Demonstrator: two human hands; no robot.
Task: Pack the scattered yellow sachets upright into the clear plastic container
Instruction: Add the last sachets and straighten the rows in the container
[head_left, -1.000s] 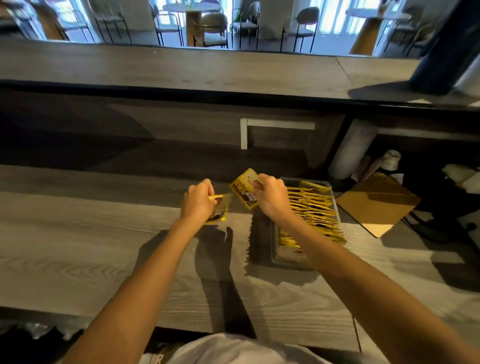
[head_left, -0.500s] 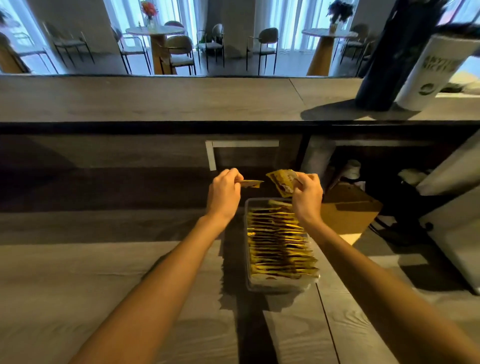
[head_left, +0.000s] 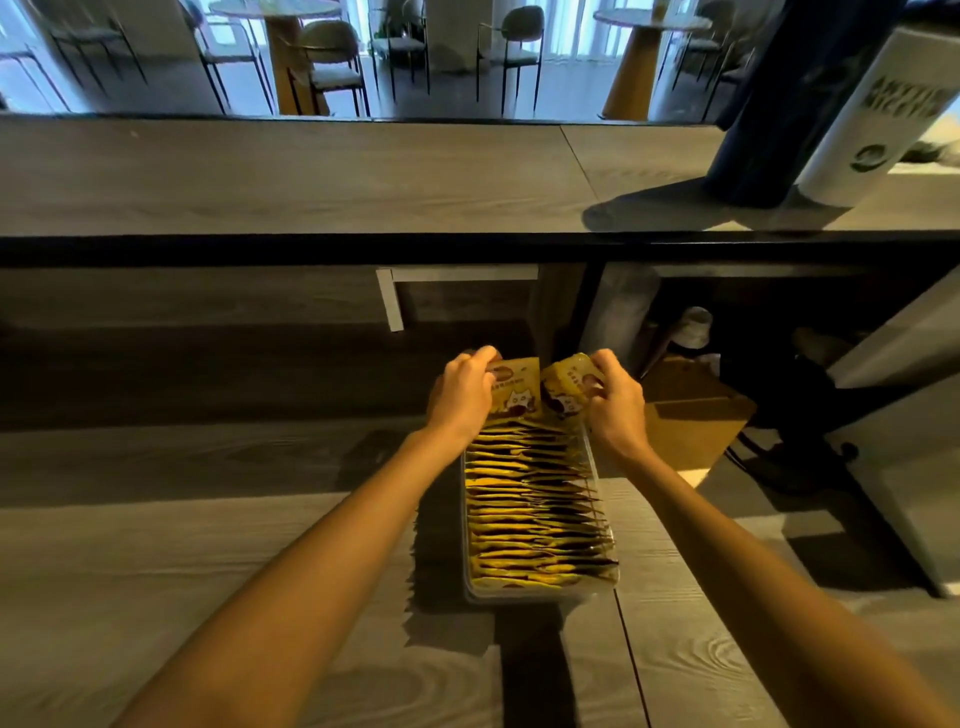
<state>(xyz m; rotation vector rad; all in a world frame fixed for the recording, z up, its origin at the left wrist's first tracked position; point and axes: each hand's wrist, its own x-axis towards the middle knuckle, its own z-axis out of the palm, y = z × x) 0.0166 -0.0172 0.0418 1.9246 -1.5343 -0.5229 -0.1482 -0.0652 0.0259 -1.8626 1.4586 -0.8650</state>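
Observation:
A clear plastic container (head_left: 524, 597) sits on the wooden counter straight ahead, filled with a row of several yellow sachets (head_left: 530, 499) standing on edge. At its far end my left hand (head_left: 460, 397) pinches one yellow sachet (head_left: 517, 389) upright, its printed face toward me. Beside it my right hand (head_left: 615, 402) grips a second yellow sachet (head_left: 566, 387), tilted and slightly bent. Both sachets hover just over the container's far rim, nearly touching each other.
A brown board (head_left: 691, 415) lies to the right of the container. A raised bar shelf (head_left: 311, 176) runs across above, carrying a dark cylinder (head_left: 779, 104) and a white cylinder (head_left: 872, 114) at right. Dark cables and objects sit in the right-hand recess.
Both hands have come closer together over the container's far end. The left sachet turned from edge-on to upright facing me, and both sachets dropped nearer the rim.

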